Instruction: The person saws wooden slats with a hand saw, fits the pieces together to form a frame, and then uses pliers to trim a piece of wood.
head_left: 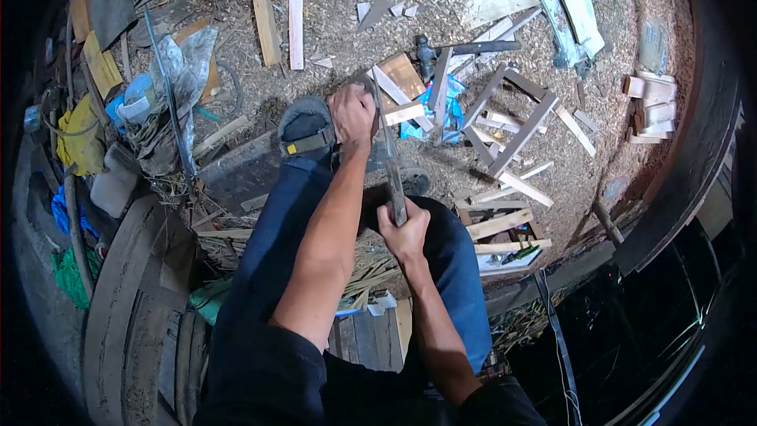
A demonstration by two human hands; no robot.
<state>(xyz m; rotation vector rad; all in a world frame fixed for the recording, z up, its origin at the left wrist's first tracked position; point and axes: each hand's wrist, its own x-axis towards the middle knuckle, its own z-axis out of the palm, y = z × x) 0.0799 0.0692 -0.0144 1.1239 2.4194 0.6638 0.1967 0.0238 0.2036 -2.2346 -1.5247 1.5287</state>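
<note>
My right hand (pixel 404 229) is closed around the lower end of a long, narrow, worn grey tool (pixel 392 162), seen nearly edge-on; its kind cannot be made out. The tool runs up between my legs, past my left hand (pixel 352 114). That hand is closed like a fist beside the tool's far end, and what lies in its fingers is hidden. A short pale wood strip (pixel 404 114) sticks out on the far side of the tool. Beside my left wrist is a grey padded piece with a yellow tag (pixel 303 138) at my leg.
Beyond my hands lie a hammer (pixel 465 48), a wooden frame (pixel 512 122) and a blue wrapper (pixel 449 106). A box of wood pieces (pixel 512 256) stands at right. Two long strips (pixel 296 12) lie on the shavings-covered ground; cloths and scraps (pixel 83 138) crowd the left.
</note>
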